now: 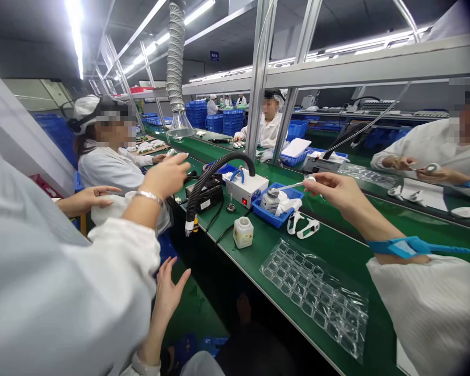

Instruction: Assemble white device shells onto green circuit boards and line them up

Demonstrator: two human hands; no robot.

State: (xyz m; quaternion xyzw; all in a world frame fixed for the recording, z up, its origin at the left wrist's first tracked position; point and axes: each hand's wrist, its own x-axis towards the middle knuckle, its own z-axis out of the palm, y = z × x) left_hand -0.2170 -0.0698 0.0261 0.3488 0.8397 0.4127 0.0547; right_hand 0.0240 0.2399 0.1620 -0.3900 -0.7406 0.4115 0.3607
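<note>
My right hand (332, 190), with a blue strap at its wrist, is raised over the bench. Its thumb and fingers pinch the end of a thin metal stick-like tool (292, 186); the exact kind is unclear. The tool points left toward a bottle with a round metal top (273, 197) in a blue bin (272, 218). Low at the bench's near side, my left hand (168, 290) hangs with fingers apart and nothing in it. White frame-shaped parts (303, 227) lie beside the bin. A clear compartment tray (317, 297) rests in front, below my right hand.
A white square bottle (243, 232) stands near the bench edge. Behind it are a white box with a red switch (246, 188) and a black flexible hose (198, 193). A co-worker's arm (141, 209) reaches across at left. Metal posts (256, 89) rise behind.
</note>
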